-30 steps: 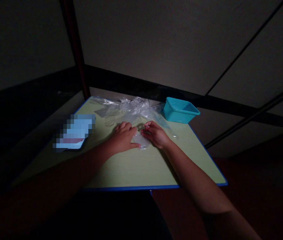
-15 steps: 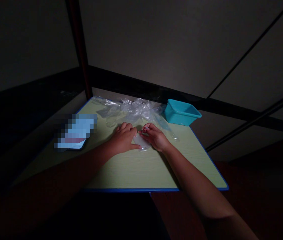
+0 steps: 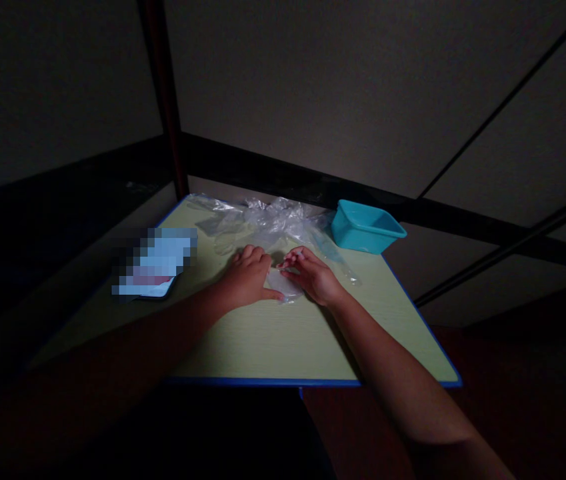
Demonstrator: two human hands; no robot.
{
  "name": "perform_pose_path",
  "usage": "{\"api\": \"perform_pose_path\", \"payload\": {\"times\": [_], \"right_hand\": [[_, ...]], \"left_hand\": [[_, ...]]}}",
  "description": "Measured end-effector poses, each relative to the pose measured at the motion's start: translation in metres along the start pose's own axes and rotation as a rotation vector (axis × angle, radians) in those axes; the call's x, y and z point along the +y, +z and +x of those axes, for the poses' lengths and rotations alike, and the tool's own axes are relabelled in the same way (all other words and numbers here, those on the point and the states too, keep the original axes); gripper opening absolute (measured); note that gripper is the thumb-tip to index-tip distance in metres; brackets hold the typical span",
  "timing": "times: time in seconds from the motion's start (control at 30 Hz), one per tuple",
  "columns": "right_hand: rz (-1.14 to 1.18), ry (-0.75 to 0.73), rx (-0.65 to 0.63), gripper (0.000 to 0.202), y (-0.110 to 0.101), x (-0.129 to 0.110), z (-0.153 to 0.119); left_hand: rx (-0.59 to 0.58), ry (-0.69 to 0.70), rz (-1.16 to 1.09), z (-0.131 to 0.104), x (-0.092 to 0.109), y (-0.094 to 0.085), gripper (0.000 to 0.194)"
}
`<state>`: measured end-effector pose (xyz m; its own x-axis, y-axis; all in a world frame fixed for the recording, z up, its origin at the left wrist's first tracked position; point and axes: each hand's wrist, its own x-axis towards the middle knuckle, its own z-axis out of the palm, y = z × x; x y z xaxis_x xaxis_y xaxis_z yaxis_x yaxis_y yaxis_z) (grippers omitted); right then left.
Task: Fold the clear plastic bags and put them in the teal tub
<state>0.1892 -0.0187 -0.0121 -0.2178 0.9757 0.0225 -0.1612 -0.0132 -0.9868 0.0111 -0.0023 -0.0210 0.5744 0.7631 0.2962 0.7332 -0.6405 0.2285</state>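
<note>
A small whitish piece in clear plastic [image 3: 287, 285] lies on the pale green table [image 3: 263, 340], between my two hands. My left hand [image 3: 251, 279] rests at its left side, thumb stretched along the near edge and fingers curled beyond it, thumb and fingers apart. Over its right side is my right hand [image 3: 313, 275], with the fingertips pinched together on something too small to make out. Crumpled clear plastic sheets [image 3: 275, 220] spread across the table just beyond both hands.
At the back right corner stands a turquoise plastic basket [image 3: 365, 230]. A lit phone [image 3: 160, 267], partly blurred, lies on the left side. A wall rises behind the table, and a blue edge [image 3: 273, 382] runs round the tabletop.
The whole view has shifted slightly, with things appearing a little farther right. The right fingertips have moved slightly over the whitish piece; the left hand keeps its pose.
</note>
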Motion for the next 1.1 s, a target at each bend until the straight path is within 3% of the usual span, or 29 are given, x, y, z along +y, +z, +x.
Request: {"api": "perform_pose_path", "payload": {"times": [0.2,0.43,0.53,0.83,1.1], "right_hand": [[-0.003,-0.061,0.082,0.024,-0.002,-0.001,0.002],[-0.075,0.166,-0.063,0.050,-0.013,-0.010,-0.005],[-0.129,0.177,-0.051,0.052,-0.018,-0.009,-0.005],[-0.150,0.193,-0.214,0.063,-0.013,-0.016,-0.011],[-0.198,0.166,-0.251,0.069,-0.017,-0.015,-0.013]], "left_hand": [[0.000,-0.005,0.017,-0.001,-0.001,0.000,0.055],[-0.017,-0.028,0.016,-0.002,0.002,-0.002,0.055],[-0.019,-0.028,0.008,-0.002,0.002,-0.003,0.056],[-0.027,-0.006,0.050,-0.003,0.003,-0.005,0.058],[0.007,0.002,0.070,-0.003,0.001,0.000,0.060]]}}
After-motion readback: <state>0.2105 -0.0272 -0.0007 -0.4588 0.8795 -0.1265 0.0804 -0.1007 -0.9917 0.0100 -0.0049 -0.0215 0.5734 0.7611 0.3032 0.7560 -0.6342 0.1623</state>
